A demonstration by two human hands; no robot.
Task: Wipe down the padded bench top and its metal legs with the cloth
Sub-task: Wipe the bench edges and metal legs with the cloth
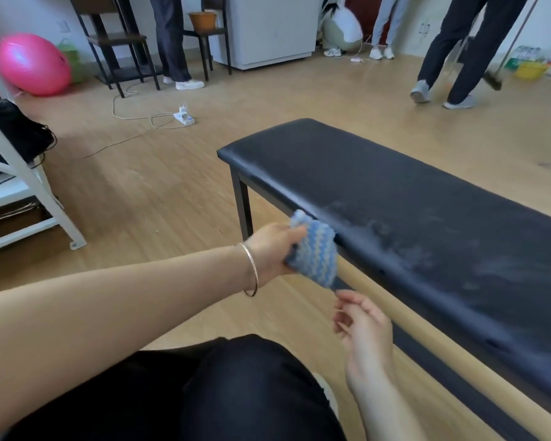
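Floor: light wood-pattern boards cover the whole room, with pale walls at the far side.
Bench top: black padded bench runs from the middle toward the near right; its surface shows dull, smeared patches along the near half.
Bench leg: one dark metal leg stands under the far left corner of the bench.
Cloth: blue and white cloth with a zigzag pattern is pressed against the near long edge of the bench, close to its left end.
Left hand: left hand, with a thin bangle on the wrist, is closed tightly around the cloth.
Right hand: right hand is just below the cloth, fingers loosely apart, holding nothing.
Left side of room: pink exercise ball by the far wall; white metal frame at the near left.
Far floor: white power strip with its cable lies on the boards.
Far side: dark chairs, a white cabinet, and legs of several standing people.
Far right: yellow basin on the floor.
Writing: no readable text or brand; everything is too blurred.
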